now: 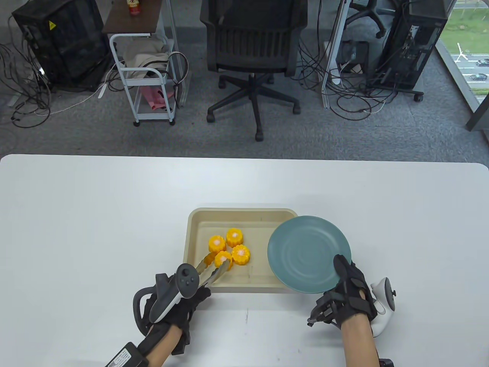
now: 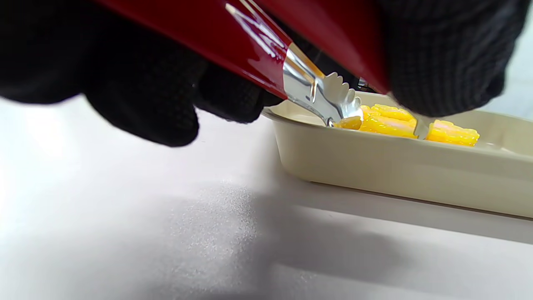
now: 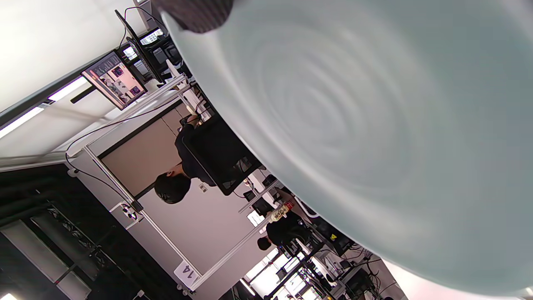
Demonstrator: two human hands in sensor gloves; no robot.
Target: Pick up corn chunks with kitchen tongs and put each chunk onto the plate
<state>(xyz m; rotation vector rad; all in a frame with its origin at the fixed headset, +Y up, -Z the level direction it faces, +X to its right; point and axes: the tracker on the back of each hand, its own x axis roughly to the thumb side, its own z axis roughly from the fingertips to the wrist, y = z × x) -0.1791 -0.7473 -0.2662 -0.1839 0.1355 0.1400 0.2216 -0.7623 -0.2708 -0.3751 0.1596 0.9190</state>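
Note:
Several yellow corn chunks [image 1: 231, 248] lie in a beige tray [image 1: 198, 225] at the table's middle. My left hand [image 1: 191, 298] grips red-handled metal tongs [image 1: 214, 269] whose scalloped tips [image 2: 339, 100] straddle the nearest corn chunk [image 1: 223, 260] in the tray. My right hand [image 1: 349, 283] holds a teal plate [image 1: 305, 252] by its near edge, thumb on top, tilted above the tray's right end. The plate [image 3: 354, 125] fills the right wrist view, with a fingertip [image 3: 195, 14] on its rim.
The white table [image 1: 76, 229] stretches wide on both sides of the tray. Beyond its far edge stand an office chair [image 1: 254, 57], a white cart [image 1: 149, 76] and computer towers. The tray's wall [image 2: 395, 166] rises close in front of my left hand.

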